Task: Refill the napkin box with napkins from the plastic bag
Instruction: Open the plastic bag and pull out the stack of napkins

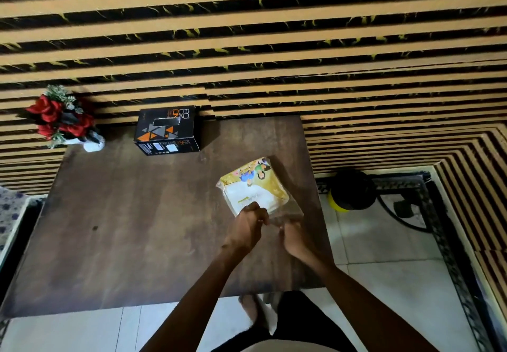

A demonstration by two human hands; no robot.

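Near the right edge of the dark brown wooden desk [123, 214] lies the clear plastic bag of white napkins [253, 187], printed yellow with a cartoon picture on its far end, and both hands are on it right now. The left hand [248, 226] is curled over the near corner of the pack, fingers closed together, pinching at the clear film there. The right hand [292, 235] sits just beside it, nearer the desk's right edge, and it too looks closed on the loose, crinkled end of the bag, though blur keeps the fingertips from showing clearly. The two hands are almost touching, both working the same near end of the wrapper. The pack lies flat on the desk, turned at an angle to the edges.

Up at the far edge, well apart from the bag, stands the black cardboard napkin box [167, 130] with orange and grey triangles, upright, a dark slot in its top face. At the far left corner, a bunch of red artificial flowers [59, 117] in a white vase [93, 143]. On the tiled floor beyond the right edge, a black and yellow round object [352, 194].
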